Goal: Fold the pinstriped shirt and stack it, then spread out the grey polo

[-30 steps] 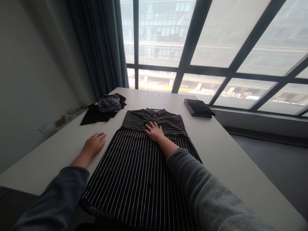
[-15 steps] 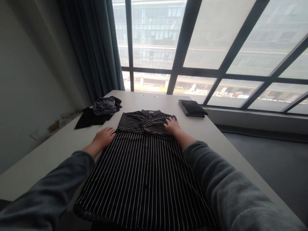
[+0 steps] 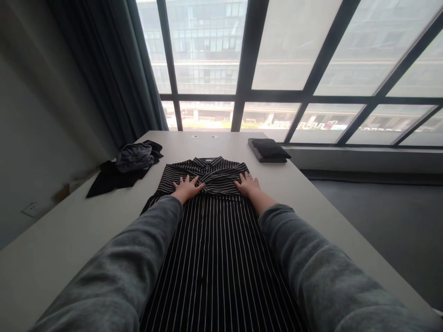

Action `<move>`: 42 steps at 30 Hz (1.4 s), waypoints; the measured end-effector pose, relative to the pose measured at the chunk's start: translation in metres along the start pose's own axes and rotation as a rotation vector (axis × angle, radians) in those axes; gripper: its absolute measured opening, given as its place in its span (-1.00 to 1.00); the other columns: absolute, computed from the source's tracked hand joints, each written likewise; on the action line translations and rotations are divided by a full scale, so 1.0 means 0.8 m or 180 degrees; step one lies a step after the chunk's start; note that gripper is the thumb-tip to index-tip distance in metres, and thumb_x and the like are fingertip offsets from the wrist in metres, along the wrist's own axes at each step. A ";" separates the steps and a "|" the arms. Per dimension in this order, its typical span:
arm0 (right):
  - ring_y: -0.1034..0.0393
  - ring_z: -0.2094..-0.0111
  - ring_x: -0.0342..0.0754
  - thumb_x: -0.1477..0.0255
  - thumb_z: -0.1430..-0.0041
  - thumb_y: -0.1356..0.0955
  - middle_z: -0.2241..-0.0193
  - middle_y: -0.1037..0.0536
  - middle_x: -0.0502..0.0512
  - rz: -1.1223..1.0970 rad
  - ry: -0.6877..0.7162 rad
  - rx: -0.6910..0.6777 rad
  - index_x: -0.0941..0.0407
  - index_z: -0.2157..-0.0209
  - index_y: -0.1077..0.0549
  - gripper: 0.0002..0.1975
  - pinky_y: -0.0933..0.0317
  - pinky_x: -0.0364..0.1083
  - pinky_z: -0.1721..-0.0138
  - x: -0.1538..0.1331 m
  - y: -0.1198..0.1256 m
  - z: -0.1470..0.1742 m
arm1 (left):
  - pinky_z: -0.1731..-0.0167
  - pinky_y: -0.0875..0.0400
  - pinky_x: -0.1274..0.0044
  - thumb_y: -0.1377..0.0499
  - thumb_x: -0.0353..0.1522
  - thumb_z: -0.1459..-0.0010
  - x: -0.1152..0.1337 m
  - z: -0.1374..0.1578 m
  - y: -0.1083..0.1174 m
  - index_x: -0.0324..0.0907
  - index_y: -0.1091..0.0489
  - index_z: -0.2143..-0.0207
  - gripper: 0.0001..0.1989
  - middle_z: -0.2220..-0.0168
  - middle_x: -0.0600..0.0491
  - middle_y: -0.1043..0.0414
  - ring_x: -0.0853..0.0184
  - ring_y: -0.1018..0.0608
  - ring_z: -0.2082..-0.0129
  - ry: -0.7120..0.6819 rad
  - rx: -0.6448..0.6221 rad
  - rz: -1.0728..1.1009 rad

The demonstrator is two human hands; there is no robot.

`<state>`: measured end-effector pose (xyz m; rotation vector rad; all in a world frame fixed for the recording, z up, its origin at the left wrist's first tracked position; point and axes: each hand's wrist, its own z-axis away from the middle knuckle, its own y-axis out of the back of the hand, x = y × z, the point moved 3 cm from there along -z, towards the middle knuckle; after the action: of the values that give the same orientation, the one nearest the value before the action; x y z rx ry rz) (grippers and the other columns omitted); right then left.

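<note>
A black shirt with white stripes (image 3: 214, 249) lies spread on the white table, its collar toward the window. Its sleeves are folded across the chest and cross near the middle. My left hand (image 3: 188, 188) rests on the folded sleeves left of the crossing, fingers spread. On the right side of the chest, my right hand (image 3: 248, 185) lies with its fingers spread on the sleeve fabric. Both palms face down. The near hem of the shirt runs out of the bottom of the view.
A loose heap of dark and grey clothes (image 3: 134, 157) sits at the table's left edge. Folded dark clothes (image 3: 269, 150) are stacked at the far right. Beyond the white table (image 3: 69, 258) stand a curtain (image 3: 117, 69) and large framed windows (image 3: 242, 69).
My left hand has moved right, from beside the shirt's left edge onto the folded sleeves. My right hand stays on the right side of the chest. The view has shifted slightly.
</note>
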<state>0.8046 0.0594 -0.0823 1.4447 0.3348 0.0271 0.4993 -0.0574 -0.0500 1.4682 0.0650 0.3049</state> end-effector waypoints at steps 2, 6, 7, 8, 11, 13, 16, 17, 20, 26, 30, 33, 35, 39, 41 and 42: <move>0.40 -0.59 0.13 -0.09 -0.48 -0.03 -0.59 0.30 0.23 -0.0015 -0.0028 0.0007 0.14 -0.59 0.14 -0.13 0.43 0.26 -0.52 0.005 0.002 -0.004 | -0.34 0.24 -0.34 0.20 0.39 -0.20 0.011 -0.007 -0.006 0.14 0.09 -0.57 0.03 -0.61 -0.12 0.32 -0.40 0.21 -0.55 0.0039 0.0017 -0.0100; 0.40 -0.59 0.14 -0.09 -0.47 -0.03 -0.59 0.31 0.24 -0.0057 -0.0087 0.0032 0.15 -0.59 0.15 -0.11 0.45 0.27 -0.52 0.013 0.006 -0.017 | -0.36 0.31 -0.31 0.21 0.37 -0.22 0.020 -0.026 -0.007 0.18 0.13 -0.58 0.00 -0.62 -0.06 0.36 -0.33 0.23 -0.56 0.0031 0.0091 -0.0152; 0.41 -0.59 0.14 -0.09 -0.47 -0.03 -0.59 0.31 0.25 -0.0064 -0.0094 0.0026 0.15 -0.59 0.15 -0.11 0.45 0.28 -0.52 0.014 0.007 -0.022 | -0.36 0.31 -0.31 0.21 0.37 -0.22 0.021 -0.032 -0.006 0.19 0.13 -0.58 0.00 -0.62 -0.05 0.35 -0.33 0.23 -0.56 0.0021 0.0081 -0.0150; 0.41 -0.59 0.14 -0.09 -0.47 -0.03 -0.59 0.31 0.25 -0.0066 -0.0098 0.0019 0.16 -0.59 0.16 -0.11 0.45 0.28 -0.52 0.014 0.008 -0.028 | -0.35 0.30 -0.32 0.20 0.37 -0.22 0.021 -0.039 -0.005 0.18 0.13 -0.58 0.00 -0.62 -0.05 0.35 -0.33 0.22 -0.56 0.0007 0.0078 -0.0149; 0.41 -0.59 0.14 -0.09 -0.47 -0.03 -0.59 0.31 0.25 -0.0044 -0.0097 0.0018 0.15 -0.59 0.15 -0.12 0.44 0.30 -0.52 0.015 0.013 -0.049 | -0.35 0.30 -0.33 0.19 0.37 -0.22 0.023 -0.060 -0.002 0.17 0.11 -0.57 -0.01 -0.62 -0.05 0.32 -0.33 0.20 -0.56 -0.0028 0.0148 -0.0133; 0.40 -0.59 0.14 -0.08 -0.48 -0.03 -0.59 0.31 0.24 -0.0021 -0.0098 0.0031 0.15 -0.59 0.15 -0.13 0.45 0.31 -0.51 0.015 0.015 -0.065 | -0.35 0.30 -0.33 0.18 0.36 -0.23 0.024 -0.073 0.000 0.18 0.10 -0.57 -0.01 -0.62 -0.05 0.32 -0.32 0.19 -0.56 -0.0025 0.0184 -0.0105; 0.40 -0.59 0.15 -0.06 -0.48 -0.02 -0.59 0.30 0.25 -0.0002 -0.0104 0.0051 0.16 -0.59 0.15 -0.14 0.47 0.34 -0.51 0.016 0.018 -0.085 | -0.35 0.32 -0.33 0.18 0.35 -0.24 0.026 -0.091 0.001 0.19 0.11 -0.57 -0.03 -0.62 -0.04 0.33 -0.32 0.21 -0.56 -0.0001 0.0173 -0.0075; 0.40 -0.59 0.15 -0.06 -0.48 -0.02 -0.59 0.29 0.25 -0.0002 -0.0104 0.0060 0.16 -0.59 0.14 -0.14 0.48 0.34 -0.50 0.016 0.018 -0.090 | -0.35 0.32 -0.33 0.17 0.35 -0.25 0.027 -0.096 0.001 0.19 0.11 -0.57 -0.03 -0.62 -0.04 0.33 -0.32 0.21 -0.56 0.0001 0.0166 -0.0070; 0.38 -0.59 0.17 -0.07 -0.48 -0.02 -0.59 0.28 0.27 -0.0011 -0.0085 0.0082 0.16 -0.59 0.14 -0.13 0.47 0.35 -0.50 0.019 0.016 -0.103 | -0.35 0.33 -0.34 0.17 0.35 -0.25 0.026 -0.106 0.000 0.18 0.12 -0.57 -0.03 -0.62 -0.04 0.33 -0.33 0.21 -0.56 0.0016 0.0162 -0.0068; 0.35 -0.58 0.20 -0.09 -0.47 -0.03 -0.59 0.26 0.28 0.0018 -0.0064 0.0156 0.15 -0.58 0.11 -0.12 0.47 0.35 -0.50 0.020 0.013 -0.105 | -0.36 0.35 -0.33 0.17 0.36 -0.23 0.029 -0.109 0.003 0.19 0.14 -0.58 -0.01 -0.62 -0.03 0.33 -0.31 0.23 -0.56 0.0033 0.0139 -0.0047; 0.30 -0.58 0.17 0.02 -0.53 0.03 -0.58 0.15 0.31 0.0048 0.0114 0.0653 0.20 -0.56 -0.01 -0.21 0.48 0.31 -0.51 0.010 0.031 -0.077 | -0.36 0.30 -0.32 0.18 0.31 -0.29 0.033 -0.087 0.017 0.08 0.22 -0.59 -0.02 -0.61 -0.07 0.39 -0.27 0.26 -0.57 -0.0007 -0.0149 -0.0003; 0.35 -0.58 0.16 0.11 -0.55 0.02 -0.58 0.14 0.24 0.0108 0.0565 0.1003 0.20 -0.53 -0.10 -0.28 0.48 0.29 -0.52 0.004 0.053 -0.024 | -0.40 0.30 -0.26 0.20 0.20 -0.39 0.007 -0.030 0.028 0.00 0.18 -0.60 -0.11 -0.61 -0.04 0.44 -0.19 0.28 -0.58 -0.0245 -0.0015 -0.0131; 0.39 -0.59 0.16 0.09 -0.54 -0.03 -0.59 0.14 0.14 0.0175 0.0948 0.0952 0.15 -0.52 -0.14 -0.28 0.48 0.27 -0.53 0.009 0.062 0.031 | -0.44 0.33 -0.17 0.14 0.14 -0.41 -0.029 0.037 0.027 0.03 0.14 -0.59 -0.16 -0.62 0.05 0.41 -0.11 0.25 -0.59 -0.0618 0.0191 -0.0305; 0.39 -0.59 0.15 -0.06 -0.48 -0.07 -0.58 0.17 -0.16 0.0003 0.1559 0.0459 -0.11 -0.54 -0.10 -0.27 0.41 0.28 -0.57 0.052 0.048 0.184 | -0.50 0.14 0.03 0.03 0.09 -0.37 -0.134 0.209 -0.006 0.20 -0.03 -0.55 -0.24 -0.59 0.18 0.15 0.04 0.09 -0.59 -0.0858 0.0263 -0.0357; 0.31 -0.58 0.12 -0.09 -0.43 -0.14 -0.56 0.13 -0.23 -0.0209 0.1669 0.0179 -0.25 -0.53 -0.08 -0.28 0.25 0.28 -0.57 0.083 0.025 0.262 | -0.48 0.06 -0.05 -0.02 0.09 -0.32 -0.180 0.287 -0.029 0.26 -0.15 -0.50 -0.27 -0.55 0.15 -0.01 -0.03 -0.02 -0.56 -0.0457 0.0375 -0.0388; 0.27 -0.57 0.11 -0.10 -0.41 -0.18 -0.55 0.08 -0.24 -0.0294 0.1711 0.0088 -0.31 -0.52 -0.09 -0.29 0.19 0.28 -0.57 0.097 0.012 0.297 | -0.45 0.01 -0.08 -0.03 0.09 -0.30 -0.195 0.320 -0.040 0.27 -0.17 -0.49 -0.27 -0.53 0.13 -0.06 -0.06 -0.08 -0.55 -0.0237 0.0431 -0.0382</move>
<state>0.9375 -0.1522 -0.0683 1.4324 0.8430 0.3412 0.4130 -0.3450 -0.0756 1.6013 0.1152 0.1502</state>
